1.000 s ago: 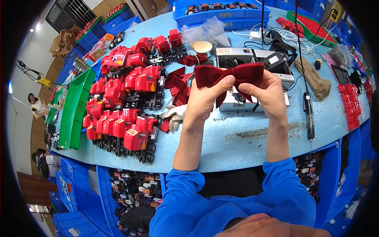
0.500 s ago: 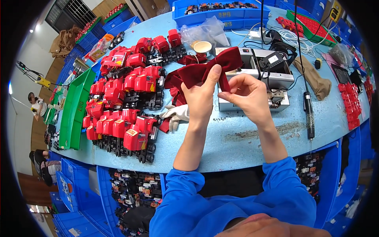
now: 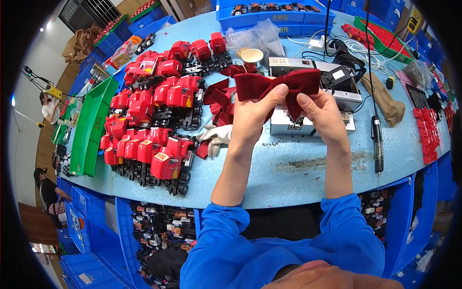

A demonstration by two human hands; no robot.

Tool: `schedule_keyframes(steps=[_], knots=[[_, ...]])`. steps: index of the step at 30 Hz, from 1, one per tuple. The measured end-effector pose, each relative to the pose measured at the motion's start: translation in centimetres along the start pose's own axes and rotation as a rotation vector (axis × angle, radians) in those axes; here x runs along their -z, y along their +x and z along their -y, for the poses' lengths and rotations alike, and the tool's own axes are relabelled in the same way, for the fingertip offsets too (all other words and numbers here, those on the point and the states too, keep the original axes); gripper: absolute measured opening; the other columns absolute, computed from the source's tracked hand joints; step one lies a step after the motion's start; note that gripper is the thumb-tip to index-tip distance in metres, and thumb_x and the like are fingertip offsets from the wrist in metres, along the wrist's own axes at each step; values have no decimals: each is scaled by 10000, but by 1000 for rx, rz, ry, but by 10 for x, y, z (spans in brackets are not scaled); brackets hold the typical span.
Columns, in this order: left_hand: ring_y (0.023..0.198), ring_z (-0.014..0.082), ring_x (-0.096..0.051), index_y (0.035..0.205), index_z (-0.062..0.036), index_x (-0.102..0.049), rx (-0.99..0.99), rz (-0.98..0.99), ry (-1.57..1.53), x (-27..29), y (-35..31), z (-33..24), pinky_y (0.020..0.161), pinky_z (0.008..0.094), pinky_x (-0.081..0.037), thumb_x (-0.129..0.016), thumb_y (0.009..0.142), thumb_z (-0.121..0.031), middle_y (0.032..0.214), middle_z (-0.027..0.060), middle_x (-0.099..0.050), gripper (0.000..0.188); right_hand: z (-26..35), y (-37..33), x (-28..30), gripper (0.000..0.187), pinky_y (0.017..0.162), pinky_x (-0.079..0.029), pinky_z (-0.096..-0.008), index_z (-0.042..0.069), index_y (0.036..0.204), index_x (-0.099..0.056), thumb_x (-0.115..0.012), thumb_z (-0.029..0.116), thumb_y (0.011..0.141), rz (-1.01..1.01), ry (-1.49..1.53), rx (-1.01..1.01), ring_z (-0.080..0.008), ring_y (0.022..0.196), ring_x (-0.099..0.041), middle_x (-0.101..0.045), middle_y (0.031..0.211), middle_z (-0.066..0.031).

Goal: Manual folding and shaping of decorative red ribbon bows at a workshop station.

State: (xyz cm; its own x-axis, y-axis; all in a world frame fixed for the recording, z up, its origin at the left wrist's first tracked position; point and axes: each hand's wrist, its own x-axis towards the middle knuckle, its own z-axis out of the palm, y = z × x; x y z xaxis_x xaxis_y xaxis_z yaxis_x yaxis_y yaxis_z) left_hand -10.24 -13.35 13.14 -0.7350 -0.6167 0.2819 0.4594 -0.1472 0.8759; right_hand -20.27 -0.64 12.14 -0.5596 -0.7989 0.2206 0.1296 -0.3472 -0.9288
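Observation:
Both of my hands hold one dark red velvet bow (image 3: 262, 85) up above the blue table (image 3: 298, 183). My left hand (image 3: 255, 115) pinches it near the knot with the thumb on top. My right hand (image 3: 322, 113) grips the bow's right side and its hanging tail. The bow lies spread out level, its loops reaching left and right. Behind it stands a grey metal machine (image 3: 313, 103), partly hidden by my hands. More dark red bows (image 3: 219, 98) lie heaped on the table just left of my left hand.
Many red toy vehicles with black bases (image 3: 149, 115) crowd the table's left half. A white glove (image 3: 216, 136) lies beside them. A green tray (image 3: 89, 127) sits far left. A black electric screwdriver (image 3: 378, 144) and cables lie to the right. Blue crates (image 3: 269, 19) line the back.
The bow was tilted with its right loop raised half a second ago; now it is turned level again, and my right hand has gone back up to grip its right side.

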Motion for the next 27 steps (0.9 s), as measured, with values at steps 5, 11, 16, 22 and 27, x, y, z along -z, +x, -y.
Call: schedule_keyframes(steps=[5, 11, 16, 22, 27], knots=[[693, 85, -575, 871, -5, -634, 45, 100, -80, -2, 0, 1, 615, 222, -451, -738, 735, -183, 774, 35, -632, 247, -4, 2, -3, 296, 774, -508, -292, -9, 1072, -561, -638, 135, 826, 42, 195, -54, -143, 875, -608, -625, 977, -86], [733, 100, -585, 916, 4, -619, 64, 142, -47, -1, -2, 0, 655, 236, -471, -747, 725, -175, 809, 52, -637, 292, 0, 2, 7, 343, 753, -509, -292, 0, 1096, -536, -662, 68, 784, 69, 254, -75, -162, 906, -601, -611, 1001, -88], [757, 107, -586, 941, 8, -606, 112, 180, -25, 2, -2, -2, 667, 243, -477, -749, 724, -164, 835, 60, -636, 312, -7, 1, 10, 401, 785, -506, -326, 22, 1135, -488, -661, 77, 778, 123, 237, -110, -201, 938, -587, -572, 1073, -106], [730, 96, -583, 928, 23, -626, 58, 200, -19, -4, -5, 1, 624, 229, -469, -731, 744, -137, 811, 58, -638, 265, 1, 0, -3, 397, 745, -506, -299, 3, 1109, -530, -678, 16, 741, 3, -44, 34, -168, 915, -591, -600, 1030, -98], [642, 62, -547, 862, 21, -652, -257, -62, 72, -30, -13, 13, 569, 202, -433, -699, 779, -116, 728, 21, -635, 166, -8, -1, -22, 225, 685, -491, -234, -14, 950, -624, -666, -40, 730, -275, -330, 380, -106, 757, -598, -651, 859, -56]])
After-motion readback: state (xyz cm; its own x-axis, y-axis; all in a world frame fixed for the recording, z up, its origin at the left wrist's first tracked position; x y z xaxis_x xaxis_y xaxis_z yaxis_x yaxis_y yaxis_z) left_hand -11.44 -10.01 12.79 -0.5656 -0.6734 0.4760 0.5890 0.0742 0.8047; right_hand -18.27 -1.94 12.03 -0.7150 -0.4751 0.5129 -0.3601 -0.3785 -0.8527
